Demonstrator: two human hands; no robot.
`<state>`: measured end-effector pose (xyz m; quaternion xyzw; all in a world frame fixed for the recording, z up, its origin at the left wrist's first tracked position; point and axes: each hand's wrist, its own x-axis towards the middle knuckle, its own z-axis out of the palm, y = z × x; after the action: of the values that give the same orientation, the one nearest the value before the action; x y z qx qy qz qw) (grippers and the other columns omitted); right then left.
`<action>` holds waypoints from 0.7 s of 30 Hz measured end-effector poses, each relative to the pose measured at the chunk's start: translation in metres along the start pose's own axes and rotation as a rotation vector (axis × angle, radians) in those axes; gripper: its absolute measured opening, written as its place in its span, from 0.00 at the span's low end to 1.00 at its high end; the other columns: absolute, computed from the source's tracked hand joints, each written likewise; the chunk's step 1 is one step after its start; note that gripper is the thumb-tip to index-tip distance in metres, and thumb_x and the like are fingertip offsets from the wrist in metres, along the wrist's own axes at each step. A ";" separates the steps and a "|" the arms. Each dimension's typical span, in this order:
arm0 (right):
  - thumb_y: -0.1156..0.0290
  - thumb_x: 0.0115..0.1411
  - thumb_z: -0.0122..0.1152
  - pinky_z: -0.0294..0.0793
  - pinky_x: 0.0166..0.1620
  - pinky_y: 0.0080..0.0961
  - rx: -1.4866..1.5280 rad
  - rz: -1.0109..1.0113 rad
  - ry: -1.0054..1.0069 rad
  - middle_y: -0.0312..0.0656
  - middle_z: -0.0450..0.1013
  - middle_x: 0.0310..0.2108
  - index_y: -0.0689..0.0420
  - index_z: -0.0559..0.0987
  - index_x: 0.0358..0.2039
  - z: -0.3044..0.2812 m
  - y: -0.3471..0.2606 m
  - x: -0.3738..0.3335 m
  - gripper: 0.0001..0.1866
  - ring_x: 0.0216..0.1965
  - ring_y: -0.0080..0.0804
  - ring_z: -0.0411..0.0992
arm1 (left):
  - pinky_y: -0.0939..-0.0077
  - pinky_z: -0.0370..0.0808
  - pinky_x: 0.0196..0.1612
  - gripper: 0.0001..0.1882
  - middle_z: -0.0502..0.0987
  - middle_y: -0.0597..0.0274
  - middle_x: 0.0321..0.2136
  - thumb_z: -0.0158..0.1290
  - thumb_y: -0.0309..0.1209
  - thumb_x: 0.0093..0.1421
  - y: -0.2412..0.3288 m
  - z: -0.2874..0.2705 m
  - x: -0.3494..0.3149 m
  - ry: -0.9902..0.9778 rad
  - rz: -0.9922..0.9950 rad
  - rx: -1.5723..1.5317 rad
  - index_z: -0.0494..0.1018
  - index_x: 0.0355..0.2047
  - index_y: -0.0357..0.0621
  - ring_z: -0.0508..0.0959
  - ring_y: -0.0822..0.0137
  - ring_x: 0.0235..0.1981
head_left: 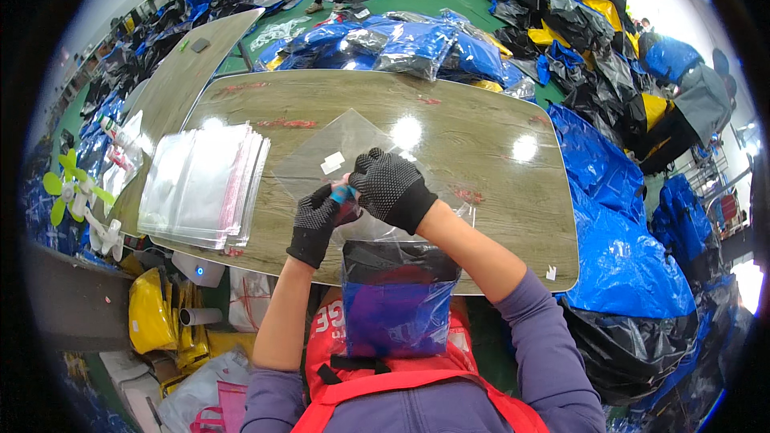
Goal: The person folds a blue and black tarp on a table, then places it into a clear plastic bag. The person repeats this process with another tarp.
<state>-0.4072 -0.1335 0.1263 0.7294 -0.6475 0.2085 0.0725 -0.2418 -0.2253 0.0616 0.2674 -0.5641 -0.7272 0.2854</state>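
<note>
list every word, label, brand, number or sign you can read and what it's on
Red apron: large white lettering, partly covered; I won't copy it out.
White label-like pieces by the clear plastic: too small to read.
Elsewhere: too small or blurred.

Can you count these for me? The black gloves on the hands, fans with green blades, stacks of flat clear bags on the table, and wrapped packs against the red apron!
Black gloves: 2
Green-bladed fan: 1
Stack of flat clear bags: 1
Wrapped blue-and-black pack: 1
Total: 5
</note>
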 end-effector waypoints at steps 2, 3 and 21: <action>0.64 0.49 0.61 0.75 0.39 0.39 -0.013 -0.121 0.026 0.45 0.74 0.31 0.55 0.80 0.28 0.019 0.011 0.000 0.09 0.37 0.43 0.73 | 0.76 0.77 0.41 0.15 0.79 0.58 0.36 0.54 0.32 0.63 0.001 -0.002 -0.003 -0.101 0.115 -0.009 0.76 0.45 0.33 0.79 0.71 0.36; 0.64 0.49 0.61 0.75 0.38 0.39 -0.029 -0.141 -0.025 0.46 0.74 0.31 0.56 0.79 0.30 0.024 0.016 0.001 0.10 0.37 0.43 0.74 | 0.75 0.77 0.42 0.13 0.80 0.57 0.36 0.54 0.28 0.62 0.002 -0.002 -0.004 -0.085 0.135 0.058 0.75 0.45 0.34 0.79 0.70 0.37; 0.66 0.50 0.61 0.75 0.35 0.38 0.016 -0.122 0.008 0.44 0.73 0.30 0.52 0.79 0.34 -0.001 0.018 -0.015 0.10 0.33 0.44 0.74 | 0.75 0.76 0.43 0.14 0.81 0.54 0.36 0.51 0.24 0.62 0.012 0.010 -0.019 -0.089 0.151 0.213 0.73 0.48 0.31 0.80 0.69 0.37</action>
<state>-0.4258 -0.1218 0.1184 0.7672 -0.5999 0.2118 0.0819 -0.2346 -0.2076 0.0768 0.2204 -0.6687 -0.6508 0.2842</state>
